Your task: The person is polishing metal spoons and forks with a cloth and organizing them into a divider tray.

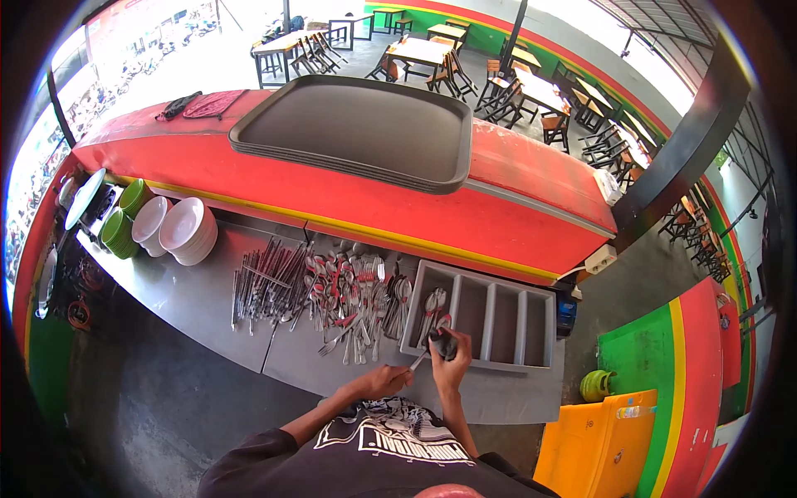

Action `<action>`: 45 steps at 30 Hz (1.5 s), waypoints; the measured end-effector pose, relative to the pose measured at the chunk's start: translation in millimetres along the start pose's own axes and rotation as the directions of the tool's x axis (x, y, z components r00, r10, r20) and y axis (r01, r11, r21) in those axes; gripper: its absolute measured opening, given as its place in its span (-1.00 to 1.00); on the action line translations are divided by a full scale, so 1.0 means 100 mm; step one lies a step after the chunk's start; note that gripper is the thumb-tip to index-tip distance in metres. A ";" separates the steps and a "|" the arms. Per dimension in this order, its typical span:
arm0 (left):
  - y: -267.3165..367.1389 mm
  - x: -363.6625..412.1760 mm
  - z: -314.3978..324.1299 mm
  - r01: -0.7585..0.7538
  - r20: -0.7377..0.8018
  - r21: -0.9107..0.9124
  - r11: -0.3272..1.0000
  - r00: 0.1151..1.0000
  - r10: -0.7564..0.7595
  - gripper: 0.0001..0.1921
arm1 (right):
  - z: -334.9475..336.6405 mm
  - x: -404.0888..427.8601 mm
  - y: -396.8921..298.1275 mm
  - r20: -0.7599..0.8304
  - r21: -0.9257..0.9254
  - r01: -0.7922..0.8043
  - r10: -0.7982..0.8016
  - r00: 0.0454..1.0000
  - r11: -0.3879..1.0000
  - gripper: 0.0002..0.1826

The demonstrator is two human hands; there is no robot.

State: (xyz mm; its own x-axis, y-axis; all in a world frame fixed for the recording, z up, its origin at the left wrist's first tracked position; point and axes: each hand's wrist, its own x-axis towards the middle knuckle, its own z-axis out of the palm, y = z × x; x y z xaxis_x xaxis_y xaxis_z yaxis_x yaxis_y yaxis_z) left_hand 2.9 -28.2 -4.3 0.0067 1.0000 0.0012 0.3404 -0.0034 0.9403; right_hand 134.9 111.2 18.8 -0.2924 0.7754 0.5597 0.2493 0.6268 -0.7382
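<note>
My left hand grips the handle of a metal utensil by its end. Around its upper part, my right hand holds a dark cloth. A spoon bowl shows just above the cloth; whether it belongs to the held utensil, I cannot tell. Both hands are at the near left corner of a grey cutlery tray with several compartments. Spoons lie in its leftmost compartment. Left of the tray is a loose heap of spoons and forks, and beyond that a pile of thin metal sticks, perhaps chopsticks.
Stacked white bowls and green bowls stand at the steel counter's left end. Behind it rises a red ledge bearing a stack of brown serving trays. To the right are a power strip and an orange container.
</note>
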 end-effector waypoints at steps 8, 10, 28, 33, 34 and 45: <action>-0.02 0.02 0.05 -0.004 0.043 -0.035 0.999 0.999 0.006 -0.86 | -0.04 0.00 0.18 -0.106 0.014 -0.169 0.170 0.980 0.985 -0.68; -0.13 0.02 0.05 -0.026 0.035 0.009 1.000 0.999 0.026 -0.86 | -0.04 0.02 0.15 -0.121 0.030 -0.177 0.179 0.976 0.984 -0.69; -0.08 -0.10 -0.12 -0.018 0.116 0.135 0.991 0.993 0.002 -0.89 | -0.18 0.02 0.66 -0.144 0.140 -0.429 0.447 0.883 0.892 -0.63; -0.15 -0.12 -0.10 -0.039 0.108 0.128 0.991 0.994 0.025 -0.90 | -0.24 0.12 0.43 -0.207 0.097 -0.370 0.382 0.900 0.924 -0.67; -0.16 -0.12 -0.10 -0.064 0.094 0.110 0.992 0.994 0.054 -0.90 | -0.25 0.12 0.46 -0.209 0.096 -0.370 0.382 0.900 0.924 -0.67; -0.12 0.03 -0.10 0.041 -0.081 -0.024 0.999 0.996 -0.042 -0.86 | -0.23 0.00 0.47 -0.124 0.494 -0.490 0.615 0.779 0.719 -0.54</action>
State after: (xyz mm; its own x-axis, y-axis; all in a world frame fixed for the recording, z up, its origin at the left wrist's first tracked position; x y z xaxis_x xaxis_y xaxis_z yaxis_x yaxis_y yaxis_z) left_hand -10.3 -24.9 -11.9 -0.0838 0.9964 -0.0111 0.3179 0.0373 0.9474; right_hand 167.9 142.6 -7.6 0.0399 0.9988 0.0282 -0.1334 0.0333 -0.9905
